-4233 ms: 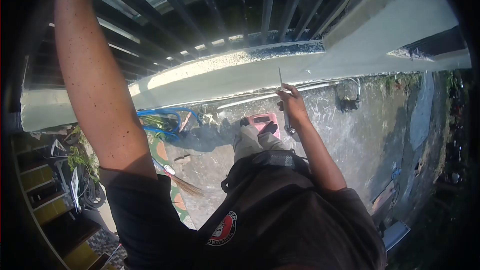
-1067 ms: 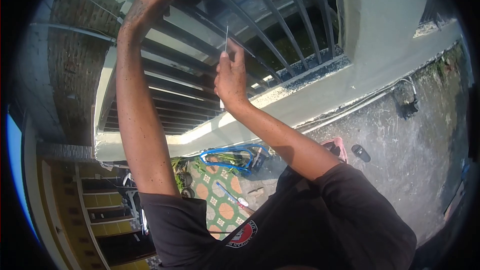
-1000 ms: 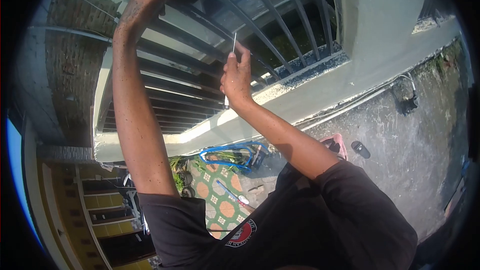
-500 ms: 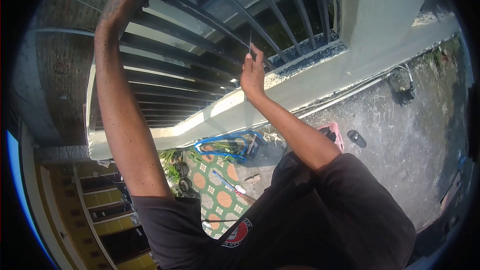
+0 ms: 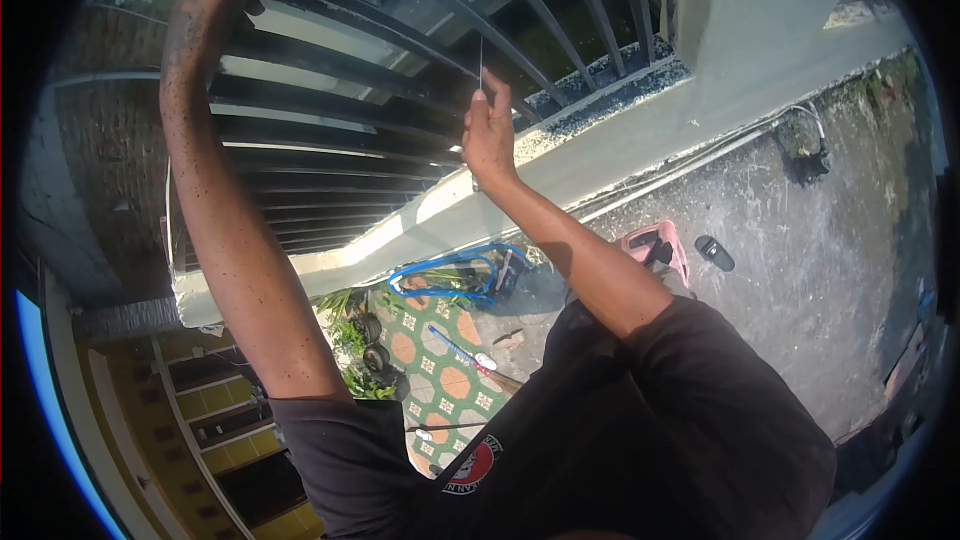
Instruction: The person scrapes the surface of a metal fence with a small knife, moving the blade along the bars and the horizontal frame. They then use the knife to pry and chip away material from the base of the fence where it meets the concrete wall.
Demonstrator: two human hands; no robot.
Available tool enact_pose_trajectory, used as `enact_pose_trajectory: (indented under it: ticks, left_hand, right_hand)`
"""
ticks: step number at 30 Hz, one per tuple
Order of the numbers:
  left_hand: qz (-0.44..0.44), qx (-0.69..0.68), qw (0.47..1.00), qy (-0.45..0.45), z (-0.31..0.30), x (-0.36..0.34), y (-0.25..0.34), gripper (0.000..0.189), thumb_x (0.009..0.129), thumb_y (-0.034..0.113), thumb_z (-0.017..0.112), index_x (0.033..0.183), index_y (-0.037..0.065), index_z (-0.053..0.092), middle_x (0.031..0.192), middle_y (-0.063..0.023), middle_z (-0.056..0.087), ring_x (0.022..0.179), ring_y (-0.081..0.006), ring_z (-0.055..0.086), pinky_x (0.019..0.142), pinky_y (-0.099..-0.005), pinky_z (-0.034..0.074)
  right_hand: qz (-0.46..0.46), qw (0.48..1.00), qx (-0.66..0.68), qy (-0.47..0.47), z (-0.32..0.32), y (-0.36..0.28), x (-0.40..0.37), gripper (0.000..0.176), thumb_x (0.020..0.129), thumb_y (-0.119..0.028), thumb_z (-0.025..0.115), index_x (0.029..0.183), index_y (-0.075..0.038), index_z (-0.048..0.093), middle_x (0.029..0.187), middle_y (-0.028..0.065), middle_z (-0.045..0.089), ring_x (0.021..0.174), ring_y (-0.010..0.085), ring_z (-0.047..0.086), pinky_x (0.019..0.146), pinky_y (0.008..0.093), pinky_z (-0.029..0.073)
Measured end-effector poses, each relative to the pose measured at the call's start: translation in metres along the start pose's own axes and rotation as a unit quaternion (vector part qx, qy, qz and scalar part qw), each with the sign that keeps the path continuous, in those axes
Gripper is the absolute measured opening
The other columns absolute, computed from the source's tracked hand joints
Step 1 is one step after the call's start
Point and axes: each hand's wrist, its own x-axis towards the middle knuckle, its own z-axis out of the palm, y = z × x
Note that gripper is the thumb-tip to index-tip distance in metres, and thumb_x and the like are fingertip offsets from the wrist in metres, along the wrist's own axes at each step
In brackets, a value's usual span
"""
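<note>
Dark metal bars of a window grille [image 5: 385,28] slant across the top of the head view. High at the upper left, my left hand [image 5: 205,15] is curled around a grille bar; the top edge of the view cuts off part of its fingers. My right hand [image 5: 489,135] is by the lower ends of the bars, just above the pale sill. Its fingers are closed on a thin, straight metal tool [image 5: 481,60], whose narrow end points up between the bars. A little of the tool seems to show below the palm; its handle is mostly hidden.
Flaking paint and debris lie on the sill [image 5: 600,100]. Below are a blue looped frame [image 5: 440,268], a pink container [image 5: 678,245], a dark sandal [image 5: 714,253] and plants [image 5: 350,342]. A broom-like tool [image 5: 465,352] lies on patterned tiles [image 5: 455,385].
Both hands appear slightly farther left in the view, and the camera has shifted a little. The right hand still holds the thin tool at the bars.
</note>
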Motion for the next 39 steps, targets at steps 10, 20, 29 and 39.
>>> enact_pose_trajectory:
  ticks: [10,20,29,39]
  left_hand:
    - [0.251,0.024,0.878,0.406,0.168,-0.112,0.005,0.040,0.089,0.017,0.066,0.122,-0.002,0.053,0.129,-0.0173,0.045,0.124,-0.0304,0.045,0.097,-0.0431,0.046]
    - [-0.014,-0.498,0.837,0.224,0.199,-0.085,0.036,0.055,0.096,0.027,0.059,0.133,-0.008,0.038,0.117,-0.0203,0.056,0.112,-0.0278,0.057,0.096,-0.0364,0.049]
    - [-0.126,-0.541,0.788,0.265,0.201,-0.054,0.037,0.041,0.096,0.037,0.046,0.066,0.009,0.046,0.055,0.0004,0.042,0.047,-0.0113,0.042,0.042,-0.0264,0.033]
    - [-0.127,-0.531,0.791,0.277,0.203,-0.054,0.039,0.038,0.093,0.034,0.049,0.066,0.007,0.047,0.054,-0.0002,0.043,0.046,-0.0120,0.041,0.044,-0.0279,0.034]
  right_hand:
    - [0.017,0.995,-0.090,0.027,-0.047,0.032,-0.008,0.039,0.103,-0.027,0.039,0.138,-0.010,0.040,0.078,0.0021,0.049,0.066,0.0101,0.047,0.066,0.0280,0.043]
    - [0.093,0.990,-0.022,0.099,-0.047,0.068,0.002,0.035,0.103,-0.027,0.039,0.138,-0.019,0.038,0.072,0.0022,0.046,0.052,0.0089,0.040,0.041,0.0258,0.033]
    - [0.037,0.997,-0.056,0.023,-0.061,0.058,-0.014,0.037,0.103,-0.024,0.040,0.137,-0.013,0.041,0.071,-0.0002,0.045,0.059,0.0083,0.043,0.052,0.0248,0.038]
    - [0.114,0.970,-0.211,0.050,-0.127,0.138,0.014,0.035,0.103,-0.026,0.038,0.138,-0.021,0.041,0.071,0.0007,0.046,0.054,0.0094,0.042,0.047,0.0286,0.039]
